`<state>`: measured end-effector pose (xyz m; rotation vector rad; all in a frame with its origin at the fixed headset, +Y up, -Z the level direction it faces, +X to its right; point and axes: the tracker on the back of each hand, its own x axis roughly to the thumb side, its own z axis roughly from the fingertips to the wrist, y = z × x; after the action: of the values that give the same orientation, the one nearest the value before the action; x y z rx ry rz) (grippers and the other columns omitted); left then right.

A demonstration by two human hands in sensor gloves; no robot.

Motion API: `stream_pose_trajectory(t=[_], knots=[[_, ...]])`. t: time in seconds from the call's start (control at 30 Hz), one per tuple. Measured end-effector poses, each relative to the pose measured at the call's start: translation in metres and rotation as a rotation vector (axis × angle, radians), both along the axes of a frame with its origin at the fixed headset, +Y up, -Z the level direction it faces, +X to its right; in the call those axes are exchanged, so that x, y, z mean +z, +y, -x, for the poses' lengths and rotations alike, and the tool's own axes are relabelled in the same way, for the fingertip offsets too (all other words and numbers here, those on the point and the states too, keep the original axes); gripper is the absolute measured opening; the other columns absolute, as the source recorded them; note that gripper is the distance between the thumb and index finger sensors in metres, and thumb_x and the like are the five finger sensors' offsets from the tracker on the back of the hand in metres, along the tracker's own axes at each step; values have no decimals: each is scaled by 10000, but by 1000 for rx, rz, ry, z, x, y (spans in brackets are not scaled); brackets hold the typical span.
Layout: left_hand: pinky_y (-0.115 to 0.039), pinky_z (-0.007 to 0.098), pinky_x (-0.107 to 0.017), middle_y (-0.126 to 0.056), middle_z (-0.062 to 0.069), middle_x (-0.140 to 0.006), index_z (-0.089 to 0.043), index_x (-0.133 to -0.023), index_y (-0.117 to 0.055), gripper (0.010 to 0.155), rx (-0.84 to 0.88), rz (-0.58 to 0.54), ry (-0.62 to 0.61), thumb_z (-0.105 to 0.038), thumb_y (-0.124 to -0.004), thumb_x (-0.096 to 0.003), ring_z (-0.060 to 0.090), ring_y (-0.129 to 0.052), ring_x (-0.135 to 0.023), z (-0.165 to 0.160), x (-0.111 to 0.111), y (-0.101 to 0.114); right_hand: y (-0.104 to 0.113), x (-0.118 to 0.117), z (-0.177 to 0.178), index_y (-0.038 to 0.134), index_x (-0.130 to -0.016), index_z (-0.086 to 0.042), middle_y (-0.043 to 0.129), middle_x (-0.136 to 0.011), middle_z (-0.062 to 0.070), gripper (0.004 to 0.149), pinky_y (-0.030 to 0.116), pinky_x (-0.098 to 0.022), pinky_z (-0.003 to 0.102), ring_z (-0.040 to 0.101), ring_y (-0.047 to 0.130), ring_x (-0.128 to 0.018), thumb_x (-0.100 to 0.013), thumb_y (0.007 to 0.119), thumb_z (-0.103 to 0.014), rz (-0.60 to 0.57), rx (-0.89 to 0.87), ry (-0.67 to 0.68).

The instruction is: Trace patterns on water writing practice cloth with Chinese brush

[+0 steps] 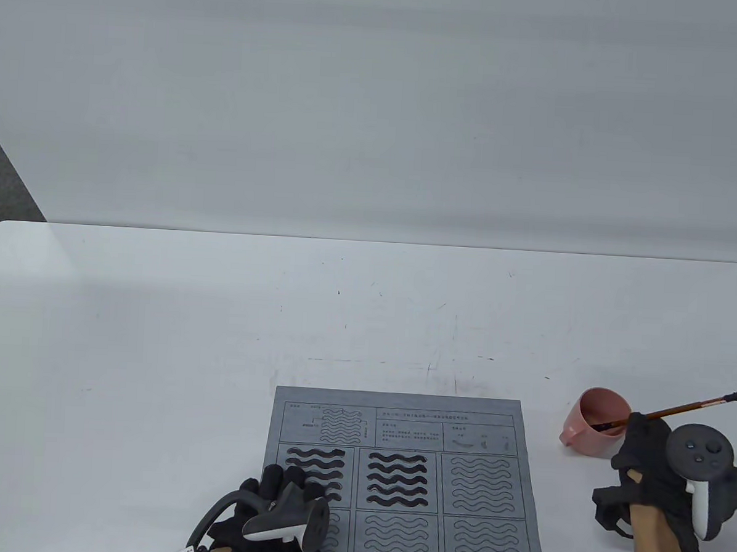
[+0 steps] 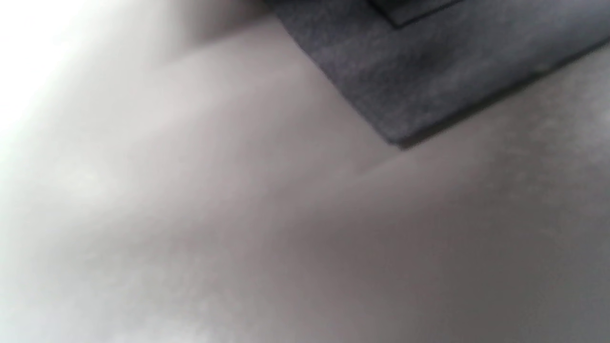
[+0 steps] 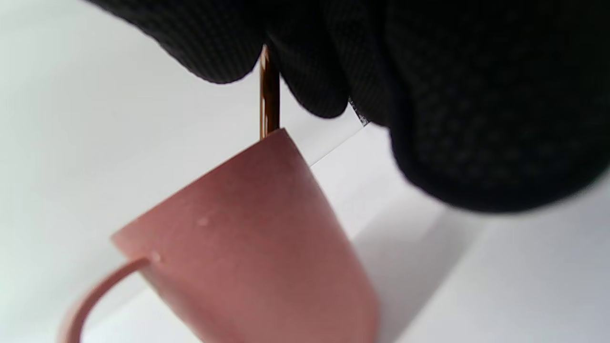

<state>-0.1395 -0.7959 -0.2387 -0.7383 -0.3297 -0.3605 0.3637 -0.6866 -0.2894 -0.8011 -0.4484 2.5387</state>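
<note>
A grey water writing cloth (image 1: 404,481) lies at the table's front centre, printed with boxes of wavy patterns. Two boxes in the middle row are traced dark. My left hand (image 1: 272,518) rests flat on the cloth's left part, fingers spread; the left wrist view shows only a cloth corner (image 2: 429,71). My right hand (image 1: 643,454) grips a brown brush (image 1: 682,409) and holds its tip down inside a pink cup (image 1: 595,427). In the right wrist view the brush shaft (image 3: 269,95) goes behind the cup's rim (image 3: 248,228) below my gloved fingers (image 3: 429,71).
The pink cup stands right of the cloth, its handle toward the cloth. A white wall rises behind the white table (image 1: 218,317). The table's right edge is close to my right hand.
</note>
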Motion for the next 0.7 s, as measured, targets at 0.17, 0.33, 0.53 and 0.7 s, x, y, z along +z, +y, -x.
stream_pose_trajectory(t=[0.17, 0.33, 0.53, 0.7], knots=[[-112, 712, -763, 334, 129, -991, -316, -883, 323, 898, -7, -9, 28, -646, -310, -338, 493, 192, -1001, 5, -5, 1, 27, 14, 41, 965, -647, 3, 1065, -561, 258, 471, 875, -76, 486, 245, 1049, -116, -527, 727, -386, 8, 202, 14], [-165, 711, -777, 239, 125, -1064, -323, -949, 240, 910, -26, -69, 13, -644, -373, -359, 492, 86, -1064, 7, -8, 9, 45, 33, 87, 978, -610, -13, 1082, -500, 233, 459, 894, -76, 475, 221, 1063, -94, -527, 733, -392, -120, 311, 136], [-124, 737, -757, 132, 84, -1141, -336, -1027, 132, 892, -37, -207, -4, -631, -423, -393, 483, 67, -1084, 7, -5, 29, 56, 56, 134, 972, -639, -23, 1081, -525, 224, 466, 926, -128, 474, 230, 1099, -153, -530, 732, -407, -225, 409, 293], [-112, 740, -753, 132, 83, -1142, -334, -1034, 121, 894, -1, -284, 30, -632, -432, -399, 476, 85, -1080, 15, -6, 45, 44, 59, 163, 923, -745, -25, 1034, -670, 242, 503, 917, -234, 520, 295, 1109, -306, -529, 731, -437, -176, 455, 414]])
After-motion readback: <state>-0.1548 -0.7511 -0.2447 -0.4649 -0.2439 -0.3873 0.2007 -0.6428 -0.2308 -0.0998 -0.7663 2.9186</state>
